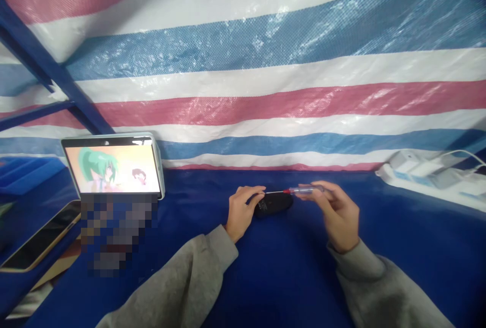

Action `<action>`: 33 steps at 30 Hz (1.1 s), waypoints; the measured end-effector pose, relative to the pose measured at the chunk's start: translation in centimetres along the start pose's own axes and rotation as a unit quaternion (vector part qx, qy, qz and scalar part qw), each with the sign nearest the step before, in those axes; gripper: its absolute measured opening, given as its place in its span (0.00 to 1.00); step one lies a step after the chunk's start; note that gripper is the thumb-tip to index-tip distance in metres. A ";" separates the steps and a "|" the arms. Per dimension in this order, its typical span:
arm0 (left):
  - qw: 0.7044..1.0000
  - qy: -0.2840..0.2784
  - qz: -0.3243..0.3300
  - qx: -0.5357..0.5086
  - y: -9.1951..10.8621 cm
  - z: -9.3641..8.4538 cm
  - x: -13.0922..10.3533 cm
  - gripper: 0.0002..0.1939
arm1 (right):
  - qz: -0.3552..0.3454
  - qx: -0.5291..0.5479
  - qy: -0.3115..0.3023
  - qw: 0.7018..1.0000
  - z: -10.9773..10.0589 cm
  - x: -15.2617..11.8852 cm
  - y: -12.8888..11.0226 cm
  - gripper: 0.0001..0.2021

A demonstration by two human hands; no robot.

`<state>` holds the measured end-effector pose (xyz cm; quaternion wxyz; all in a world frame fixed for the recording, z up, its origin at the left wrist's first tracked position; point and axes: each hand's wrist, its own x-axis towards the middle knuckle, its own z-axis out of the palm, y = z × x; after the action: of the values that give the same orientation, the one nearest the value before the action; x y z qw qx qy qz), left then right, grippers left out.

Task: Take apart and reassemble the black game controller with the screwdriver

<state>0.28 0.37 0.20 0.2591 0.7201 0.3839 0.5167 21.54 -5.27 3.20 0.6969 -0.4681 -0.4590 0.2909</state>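
A screwdriver (306, 191) with a clear handle and a red collar is in my right hand (337, 214), held nearly level and pointing left. Its thin shaft reaches the fingertips of my left hand (243, 209), which are pinched together at the tip. Whatever small thing may be between those fingertips is hidden. Just below the shaft, a black oval object (275, 204) that looks like a computer mouse lies on the blue tabletop (281, 277), with printed text on its upper side. My left fingers are by its left end.
On the left a tablet (114, 166) plays a cartoon, with a phone (41, 237) and a blue tray (30, 173) beside it. A white power strip (433, 181) with plugs lies at right. Striped sheeting (266, 105) hangs behind the table. One patch is pixelated.
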 end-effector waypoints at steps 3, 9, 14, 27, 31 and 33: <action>1.000 -0.008 0.000 -0.004 -0.1 0.0 -0.1 0.06 | -0.005 -0.011 -0.007 1.000 0.0 -0.1 0.0 0.11; 1.000 -0.011 0.003 -0.004 0.0 0.1 -0.2 0.06 | -0.003 -0.025 -0.028 0.999 -0.1 -0.1 0.5 0.11; 1.000 -0.012 0.007 0.005 0.0 0.1 -0.2 0.07 | -0.010 -0.039 -0.033 0.999 -0.1 -0.1 0.3 0.11; 0.999 0.000 0.034 0.027 0.2 0.0 -0.2 0.05 | -0.046 -0.102 -0.015 0.994 3.0 0.9 -0.7 0.18; 0.999 -0.008 0.031 0.027 0.2 0.0 -0.2 0.06 | -0.085 -0.144 0.003 0.986 3.3 0.7 -0.9 0.20; 0.999 -0.014 0.042 0.026 0.2 0.1 -0.3 0.06 | -0.100 -0.159 0.013 0.982 3.1 0.3 -0.8 0.21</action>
<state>0.36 -0.02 0.20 0.2237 0.7495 0.3629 0.5064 18.82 -4.11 4.48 0.6450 -0.5288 -0.5345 0.1370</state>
